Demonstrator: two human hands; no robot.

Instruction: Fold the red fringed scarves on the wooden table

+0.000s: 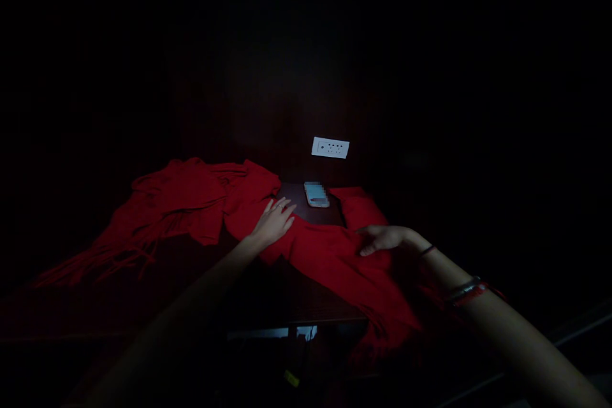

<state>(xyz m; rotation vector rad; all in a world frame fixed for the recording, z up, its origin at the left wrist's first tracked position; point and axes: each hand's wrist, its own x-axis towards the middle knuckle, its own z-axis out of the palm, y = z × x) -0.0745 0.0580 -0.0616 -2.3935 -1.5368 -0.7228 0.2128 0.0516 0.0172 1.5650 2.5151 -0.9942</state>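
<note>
A red fringed scarf (329,252) lies spread across a dark tabletop, its tasselled end hanging over the front edge at the right. My left hand (275,222) rests on the cloth near the middle with its fingers spread, a ring on one of them. On the right part of the cloth lies my right hand (386,239), thumb apart from the fingers; the far fingertips are dim against the fabric. To the left, more bunched red fringed cloth (191,194) sits in folds; whether it is the same piece I cannot tell.
Behind the cloth is a phone-like device (316,195) with a lit, blurred screen. A white socket panel (330,147) is on the back wall. The table's front edge (325,322) runs below my hands. A small yellow object (291,378) shows beneath. Most surroundings are dark.
</note>
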